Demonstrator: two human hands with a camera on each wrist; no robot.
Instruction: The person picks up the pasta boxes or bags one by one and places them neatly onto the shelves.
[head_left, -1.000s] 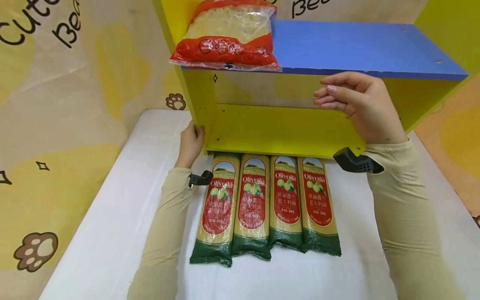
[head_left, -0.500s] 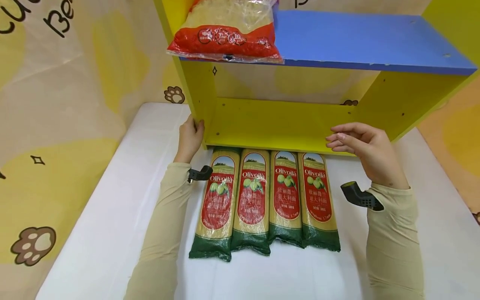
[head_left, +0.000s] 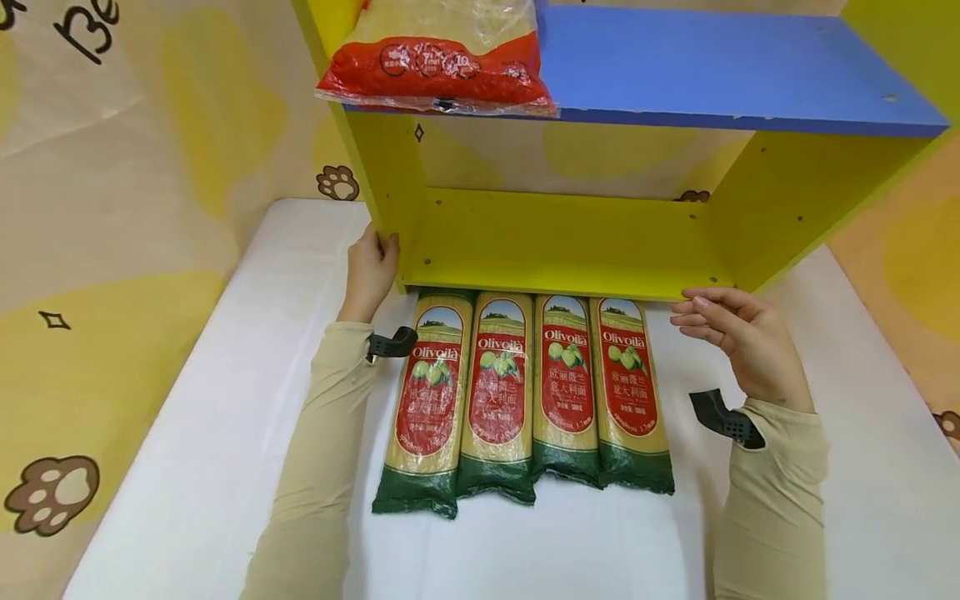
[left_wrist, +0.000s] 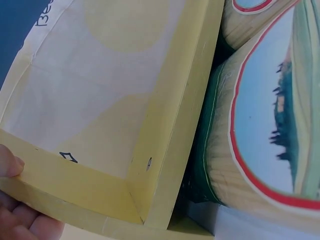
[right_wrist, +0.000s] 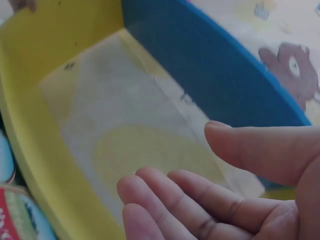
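While I am watching from the left side, the left hand (head_left: 369,271) is gripping the left wall of the yellow shelf unit (head_left: 562,242) at its lower front corner, with the fingers curled around the board edge. In the left wrist view, a fingertip is pressing on that same edge. I am judging that the unit could tip or slide if this hand is pulling too strongly, because nothing else seems to be fixing it on the white table (head_left: 225,400).

Moving right, four spaghetti packets (head_left: 525,392) are lying side by side on the table, with their top ends touching or going slightly under the front edge of the bottom board. They are blocking the way in front of the lower compartment, and the board could pinch them if the unit is shifting forward.

Above them, a red noodle bag (head_left: 435,58) is lying on the blue shelf (head_left: 735,75) and hanging over its front edge; I think a shake could drop it.

Further right, the right hand (head_left: 738,337) is hovering just beside the right front corner with the fingers relaxed and holding nothing.
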